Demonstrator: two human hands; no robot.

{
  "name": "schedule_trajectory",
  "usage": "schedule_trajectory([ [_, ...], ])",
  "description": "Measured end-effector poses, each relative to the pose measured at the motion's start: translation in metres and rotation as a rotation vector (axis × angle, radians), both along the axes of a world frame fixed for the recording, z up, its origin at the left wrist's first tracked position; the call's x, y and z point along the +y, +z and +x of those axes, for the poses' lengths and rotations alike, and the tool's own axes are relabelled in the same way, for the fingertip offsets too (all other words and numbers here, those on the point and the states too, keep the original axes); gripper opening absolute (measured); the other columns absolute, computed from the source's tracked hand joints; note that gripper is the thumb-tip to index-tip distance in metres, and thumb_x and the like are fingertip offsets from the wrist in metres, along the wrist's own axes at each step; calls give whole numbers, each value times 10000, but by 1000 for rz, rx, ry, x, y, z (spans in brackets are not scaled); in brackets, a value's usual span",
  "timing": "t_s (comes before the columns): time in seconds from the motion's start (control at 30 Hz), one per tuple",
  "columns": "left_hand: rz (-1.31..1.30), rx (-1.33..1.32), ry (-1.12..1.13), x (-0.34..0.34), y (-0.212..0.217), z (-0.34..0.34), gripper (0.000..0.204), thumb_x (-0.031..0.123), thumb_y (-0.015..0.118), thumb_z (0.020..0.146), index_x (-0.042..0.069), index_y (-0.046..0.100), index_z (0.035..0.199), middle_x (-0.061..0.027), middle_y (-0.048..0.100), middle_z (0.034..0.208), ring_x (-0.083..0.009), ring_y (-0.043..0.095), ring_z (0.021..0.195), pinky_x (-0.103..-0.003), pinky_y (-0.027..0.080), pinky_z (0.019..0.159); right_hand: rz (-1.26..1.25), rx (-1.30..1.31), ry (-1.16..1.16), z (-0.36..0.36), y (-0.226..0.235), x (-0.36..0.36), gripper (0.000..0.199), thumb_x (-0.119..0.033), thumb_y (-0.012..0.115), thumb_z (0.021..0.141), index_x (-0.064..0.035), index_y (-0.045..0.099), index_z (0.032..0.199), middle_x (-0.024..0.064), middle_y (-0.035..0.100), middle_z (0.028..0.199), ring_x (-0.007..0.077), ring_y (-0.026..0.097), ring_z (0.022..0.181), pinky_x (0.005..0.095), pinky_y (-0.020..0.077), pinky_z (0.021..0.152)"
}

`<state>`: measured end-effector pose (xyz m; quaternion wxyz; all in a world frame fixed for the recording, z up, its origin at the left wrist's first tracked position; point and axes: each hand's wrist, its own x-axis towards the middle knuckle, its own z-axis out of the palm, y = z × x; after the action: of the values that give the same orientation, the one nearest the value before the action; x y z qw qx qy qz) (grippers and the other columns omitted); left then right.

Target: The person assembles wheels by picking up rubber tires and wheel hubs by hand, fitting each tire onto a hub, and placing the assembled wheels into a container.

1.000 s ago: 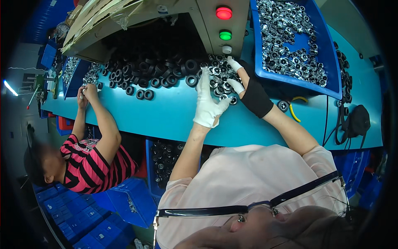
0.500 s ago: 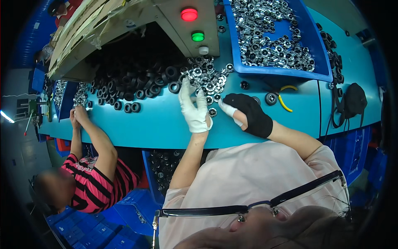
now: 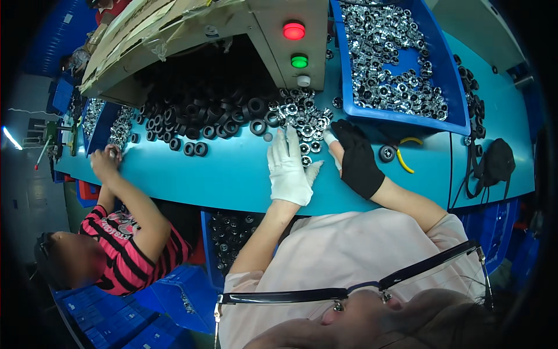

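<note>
Small chrome wheel hubs [image 3: 306,120] lie heaped on the teal table, between both my hands and the machine. My left hand [image 3: 287,174], in a white glove, lies at the near left side of the heap with its fingers stretched out flat. On the heap's right side rests my right hand [image 3: 359,163], in a black glove with white covering on the thumb. Its fingers reach forward and look extended, with nothing visible in them. Black rubber tyres [image 3: 200,119] are piled left of the hubs. A black-tyred wheel [image 3: 386,153] sits right of my right hand.
Yellow-handled pliers [image 3: 405,161] lie beside the wheel. A blue bin [image 3: 401,118] of chrome hubs stands at the back right. The machine [image 3: 279,41], with red and green lights, has a dark opening. A black cap [image 3: 497,161] lies far right. A co-worker [image 3: 136,232] sits at left.
The whole view has shifted slightly. My left hand has flattened, its fingers straightening beside the hubs. My right hand has moved forward along the heap's right side, its fingers now pointing away from me.
</note>
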<state>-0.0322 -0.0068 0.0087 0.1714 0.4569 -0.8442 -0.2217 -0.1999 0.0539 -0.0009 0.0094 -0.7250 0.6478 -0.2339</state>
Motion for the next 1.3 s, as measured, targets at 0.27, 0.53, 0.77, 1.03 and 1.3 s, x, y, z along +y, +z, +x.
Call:
schedule_trajectory([
  [0.27, -101, 43, -18, -14, -10, -7, 877, 244, 679, 741, -35, 197, 1418, -288, 291, 1397, -407, 259, 1325, -495, 178, 1094, -126, -260, -4, 20, 23, -42, 584, -11, 552, 768, 12, 408, 1334, 277, 416, 1295, 446, 391, 1211, 475, 335, 1002],
  [0.53, -53, 182, 43, -11, -8, -1, 784, 236, 688, 749, -10, 309, 1389, -273, 350, 1378, -432, 340, 1269, -454, 272, 1068, -115, -530, 12, 11, 7, -71, 435, -68, 570, 864, -15, 445, 1278, 241, 517, 1155, 398, 515, 1059, 390, 417, 907],
  [0.77, 20, 252, 81, -16, -4, 18, 762, 197, 726, 718, -24, 374, 1356, -258, 423, 1335, -410, 393, 1245, -437, 315, 1045, 36, -275, 41, -12, 49, -24, 392, -116, 566, 871, -45, 490, 1248, 184, 574, 1111, 346, 599, 945, 379, 475, 788],
  [1.03, -124, 50, 59, -9, 7, 26, 477, 270, 668, 753, 76, 563, 1176, -113, 601, 1019, -297, 537, 979, -421, 376, 875, 171, 320, 12, -10, 31, 4, 285, -195, 621, 796, -76, 546, 1044, 149, 579, 991, 230, 614, 721, 346, 479, 541],
  [1.3, -47, 438, 29, -33, 10, 32, 361, 146, 652, 797, 44, 599, 1139, -146, 624, 1007, -325, 597, 903, -400, 469, 812, 51, -141, 152, 4, 49, -11, 405, -29, 609, 739, -25, 528, 1136, 190, 549, 935, 335, 597, 810, 424, 479, 640],
])
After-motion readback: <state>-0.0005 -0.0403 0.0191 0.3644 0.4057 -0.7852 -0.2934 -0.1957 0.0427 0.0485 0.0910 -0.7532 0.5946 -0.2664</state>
